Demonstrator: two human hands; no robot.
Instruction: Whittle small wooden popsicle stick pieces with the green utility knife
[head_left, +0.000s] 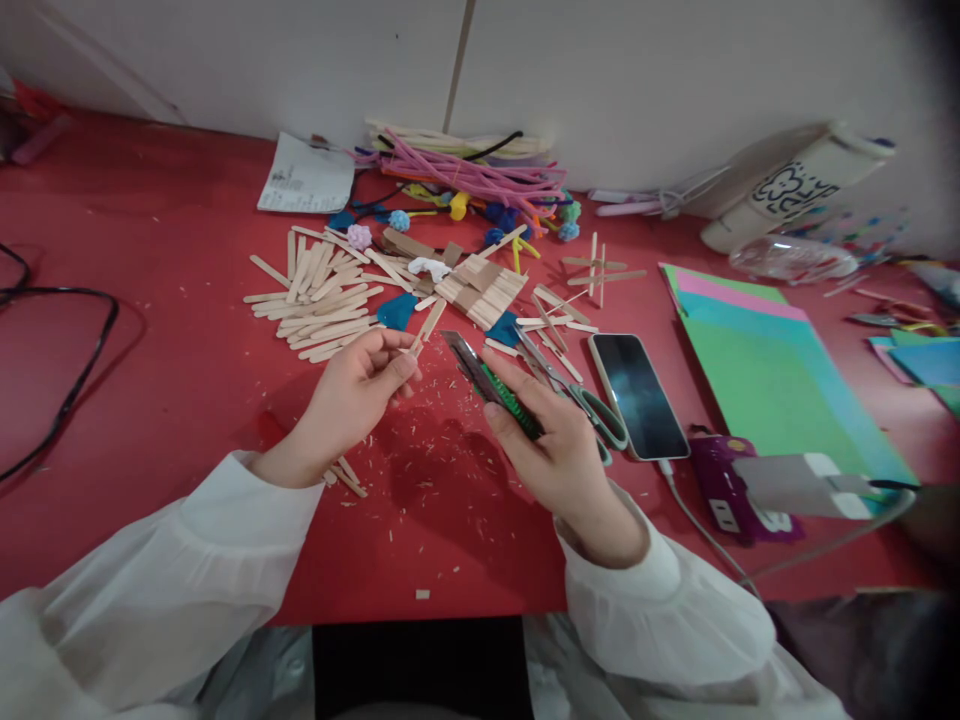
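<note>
My left hand (pixel 352 395) pinches a small wooden stick piece (pixel 415 346) between thumb and fingertips, above the red table (pixel 165 330). My right hand (pixel 551 445) grips a green utility knife (pixel 491 385) with its metal blade extended up and left, towards the stick piece. The blade tip sits a short way from the stick. Wood shavings (pixel 435 470) are scattered on the table under both hands. Both arms wear white sleeves.
A heap of craft sticks (pixel 319 295), glued stick panels (pixel 484 285), pipe cleaners (pixel 480 180) and pompoms lie behind. Scissors (pixel 592 405) and a phone (pixel 637 395) sit right of my hand, coloured paper (pixel 757 360) further right. A black cable (pixel 67 380) loops at left.
</note>
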